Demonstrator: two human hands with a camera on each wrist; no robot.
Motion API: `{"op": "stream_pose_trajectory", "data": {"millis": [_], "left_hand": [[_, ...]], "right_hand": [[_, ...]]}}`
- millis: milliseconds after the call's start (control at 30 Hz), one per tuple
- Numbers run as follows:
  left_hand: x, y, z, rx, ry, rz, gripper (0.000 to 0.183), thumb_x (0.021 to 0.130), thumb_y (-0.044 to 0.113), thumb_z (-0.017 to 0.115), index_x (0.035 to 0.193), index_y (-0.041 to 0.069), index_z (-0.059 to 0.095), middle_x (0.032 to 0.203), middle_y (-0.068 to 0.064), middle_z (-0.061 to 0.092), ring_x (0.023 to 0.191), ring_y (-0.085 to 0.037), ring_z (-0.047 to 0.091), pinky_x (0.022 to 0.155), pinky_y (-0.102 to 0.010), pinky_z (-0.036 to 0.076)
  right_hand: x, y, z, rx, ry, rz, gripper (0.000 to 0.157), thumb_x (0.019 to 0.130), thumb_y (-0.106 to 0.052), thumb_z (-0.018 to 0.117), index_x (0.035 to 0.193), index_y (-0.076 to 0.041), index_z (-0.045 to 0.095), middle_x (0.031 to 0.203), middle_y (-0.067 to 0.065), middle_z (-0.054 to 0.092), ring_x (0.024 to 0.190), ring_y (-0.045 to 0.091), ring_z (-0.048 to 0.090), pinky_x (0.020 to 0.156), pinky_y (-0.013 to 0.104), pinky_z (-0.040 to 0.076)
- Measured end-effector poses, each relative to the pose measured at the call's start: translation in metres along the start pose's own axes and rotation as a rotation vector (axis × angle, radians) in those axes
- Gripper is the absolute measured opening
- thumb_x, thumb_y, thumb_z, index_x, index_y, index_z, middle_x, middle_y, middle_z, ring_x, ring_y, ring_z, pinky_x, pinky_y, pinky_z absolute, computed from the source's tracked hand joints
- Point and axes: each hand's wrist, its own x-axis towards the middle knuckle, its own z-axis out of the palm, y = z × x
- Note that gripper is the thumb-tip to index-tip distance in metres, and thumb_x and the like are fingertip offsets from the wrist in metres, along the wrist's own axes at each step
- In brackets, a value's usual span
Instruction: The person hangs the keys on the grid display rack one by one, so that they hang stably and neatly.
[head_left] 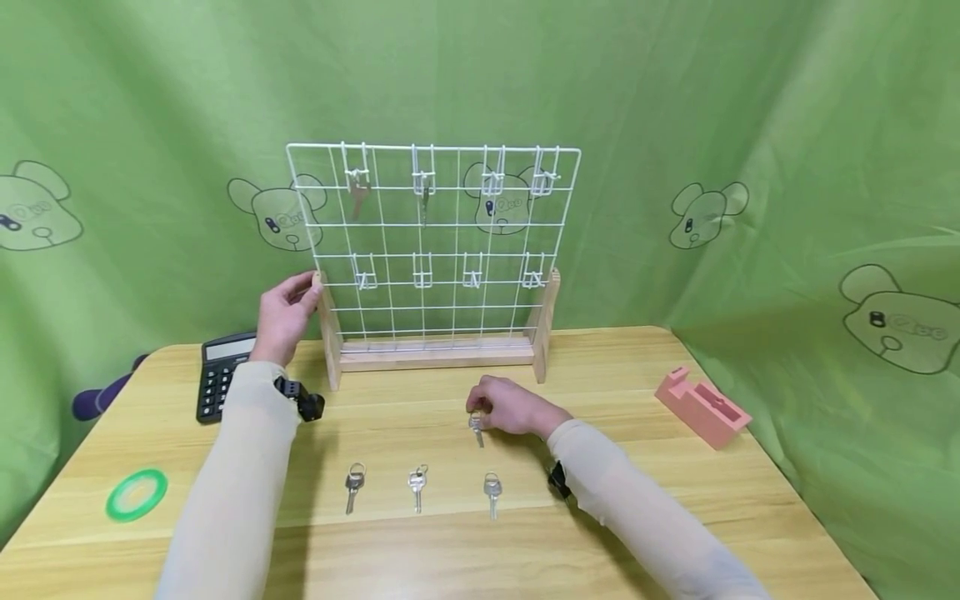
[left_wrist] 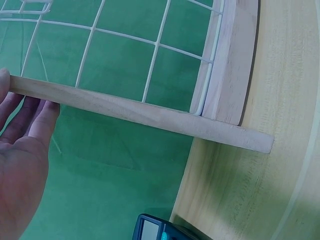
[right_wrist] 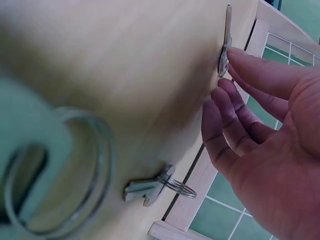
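My left hand (head_left: 287,321) grips the top of the left wooden upright (head_left: 327,333) of a white wire grid rack (head_left: 442,225), thumb on one side and fingers on the other. Low over the table, my right hand (head_left: 517,408) pinches a silver key (head_left: 476,427) between thumb and forefinger. In the right wrist view the thumb lies on that key (right_wrist: 226,50). Nearer the front lie a dark-headed key (head_left: 354,483), a middle key (head_left: 417,486) and a right-hand key (head_left: 492,492), each with a ring. Keys hang from the two left upper hooks, a reddish-looking key (head_left: 358,196) and a silver-grey key (head_left: 425,200).
Other white hooks, like the lower left hook (head_left: 365,279), hang without keys. A black calculator (head_left: 213,383) lies beside my left forearm, with a green tape roll (head_left: 137,495) nearer the front. A pink tape dispenser (head_left: 702,407) stands at right. Green curtain (head_left: 675,100) surrounds the wooden table (head_left: 622,367).
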Motion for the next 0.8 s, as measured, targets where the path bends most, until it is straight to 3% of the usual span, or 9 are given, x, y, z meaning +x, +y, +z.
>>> {"op": "stream_pose_trajectory", "data": {"millis": [800], "left_hand": [[-0.0017, 0.0018, 0.0009, -0.004, 0.000, 0.004, 0.046, 0.101, 0.014, 0.055, 0.145, 0.005, 0.045, 0.146, -0.016, 0.046, 0.129, -0.026, 0.047, 0.105, -0.028, 0.044]], "right_hand": [[0.0039, 0.0048, -0.0031, 0.053, 0.006, 0.008, 0.016, 0.083, 0.003, 0.074, 0.080, -0.010, 0.066, 0.075, -0.004, 0.060, 0.074, 0.012, 0.054, 0.071, 0.028, 0.051]]}}
